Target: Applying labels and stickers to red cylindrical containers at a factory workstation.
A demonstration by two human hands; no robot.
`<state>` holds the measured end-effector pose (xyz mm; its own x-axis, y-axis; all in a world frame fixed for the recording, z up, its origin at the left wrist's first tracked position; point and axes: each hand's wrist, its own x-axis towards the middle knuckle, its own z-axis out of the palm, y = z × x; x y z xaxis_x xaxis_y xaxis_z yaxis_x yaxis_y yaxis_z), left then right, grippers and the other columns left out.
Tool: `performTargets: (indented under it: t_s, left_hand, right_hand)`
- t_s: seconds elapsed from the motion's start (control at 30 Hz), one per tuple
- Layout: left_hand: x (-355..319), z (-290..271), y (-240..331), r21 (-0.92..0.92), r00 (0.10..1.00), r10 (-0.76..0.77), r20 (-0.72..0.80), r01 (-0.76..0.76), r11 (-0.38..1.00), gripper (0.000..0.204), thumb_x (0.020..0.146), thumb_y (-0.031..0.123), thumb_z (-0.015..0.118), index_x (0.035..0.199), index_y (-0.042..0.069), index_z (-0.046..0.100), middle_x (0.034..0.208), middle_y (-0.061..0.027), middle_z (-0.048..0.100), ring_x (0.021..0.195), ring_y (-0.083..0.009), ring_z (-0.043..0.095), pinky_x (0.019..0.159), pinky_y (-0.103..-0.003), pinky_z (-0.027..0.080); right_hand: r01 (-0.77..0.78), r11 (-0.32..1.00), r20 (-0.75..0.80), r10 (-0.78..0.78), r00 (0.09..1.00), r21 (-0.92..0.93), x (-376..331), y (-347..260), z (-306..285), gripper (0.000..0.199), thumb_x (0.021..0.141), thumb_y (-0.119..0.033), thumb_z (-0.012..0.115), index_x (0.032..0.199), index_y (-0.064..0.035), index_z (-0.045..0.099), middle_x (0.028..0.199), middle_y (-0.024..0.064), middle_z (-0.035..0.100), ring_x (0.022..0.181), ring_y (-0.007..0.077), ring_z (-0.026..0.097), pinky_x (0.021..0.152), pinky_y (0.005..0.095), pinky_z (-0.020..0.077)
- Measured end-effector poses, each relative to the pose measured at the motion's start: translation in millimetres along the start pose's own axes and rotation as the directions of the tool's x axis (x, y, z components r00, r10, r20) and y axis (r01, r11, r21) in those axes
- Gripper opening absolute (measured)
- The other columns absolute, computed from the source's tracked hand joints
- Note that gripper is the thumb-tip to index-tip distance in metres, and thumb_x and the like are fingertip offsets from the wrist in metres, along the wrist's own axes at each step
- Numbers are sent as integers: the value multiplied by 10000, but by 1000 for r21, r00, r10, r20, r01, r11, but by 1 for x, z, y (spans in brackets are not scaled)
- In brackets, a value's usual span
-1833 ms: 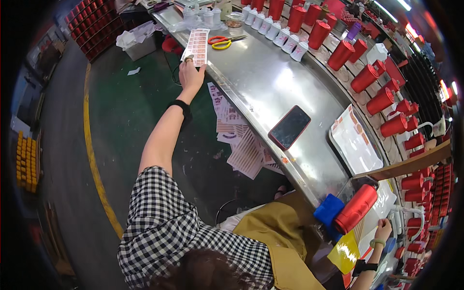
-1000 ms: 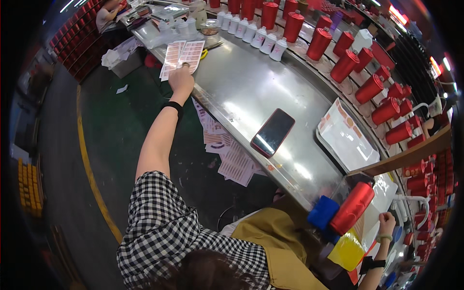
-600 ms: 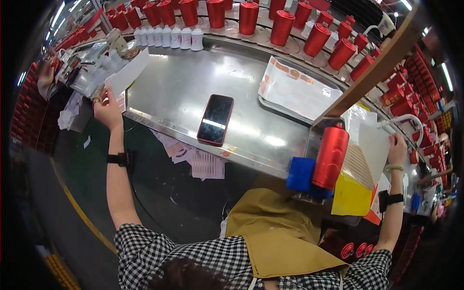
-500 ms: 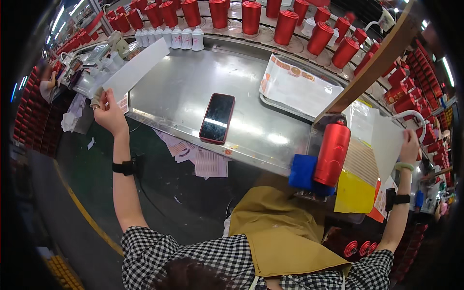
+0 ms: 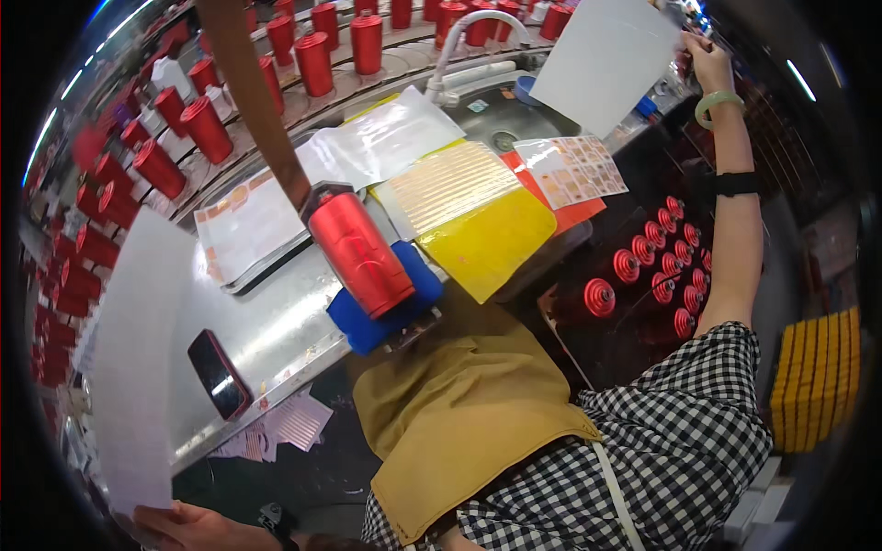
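Observation:
My left hand [image 5: 197, 527], at the lower left, pinches the bottom end of a long white sheet [image 5: 142, 358] that stands up along the left side. At the upper right my raised right hand [image 5: 709, 66] grips the edge of another white sheet [image 5: 602, 69], held above the sink. Between my hands a red metal bottle [image 5: 363, 255] lies tilted on a blue pad [image 5: 418, 280], its top end by a wooden post [image 5: 253, 101]. A striped sheet [image 5: 459, 188] rests on a yellow sheet [image 5: 496, 243] to its right.
A metal table [image 5: 285, 335] carries a phone [image 5: 220, 375] and a tray with a patterned white sheet [image 5: 248, 225]. Beyond are a sink [image 5: 542, 119] with a white faucet [image 5: 455, 55] and rows of red canisters [image 5: 317, 64]. More red pieces [image 5: 627, 266] stand low at right, near yellow crates [image 5: 813, 381].
The view has swung to the right. My right hand has risen with its sheet to above the sink, and my left hand now shows at the lower left, its sheet upright.

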<state>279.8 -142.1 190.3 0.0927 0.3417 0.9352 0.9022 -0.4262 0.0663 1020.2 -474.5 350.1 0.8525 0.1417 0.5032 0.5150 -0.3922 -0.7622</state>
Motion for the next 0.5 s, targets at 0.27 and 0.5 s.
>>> performTargets:
  t_s: [0.27,0.5]
  left_hand:
    - [-24,38,122,-567,657,-328,679,753,333,384,1038,114,572,1400,-15,553,1358,-147,591,1110,-182,644,845,-298,549]
    - [-16,54,222,-568,569,23,822,822,-46,581,954,-44,600,1499,11,405,1360,-125,567,1071,-156,646,585,-214,566]
  right_hand:
    - [-112,859,-176,26,984,-500,8,84,-101,376,959,-386,645,813,-50,731,630,54,679,529,139,651,536,310,529]
    - [-415,853,-365,294,883,-317,-64,223,-30,263,902,-267,589,911,-71,763,857,205,749,734,321,753,767,421,604]
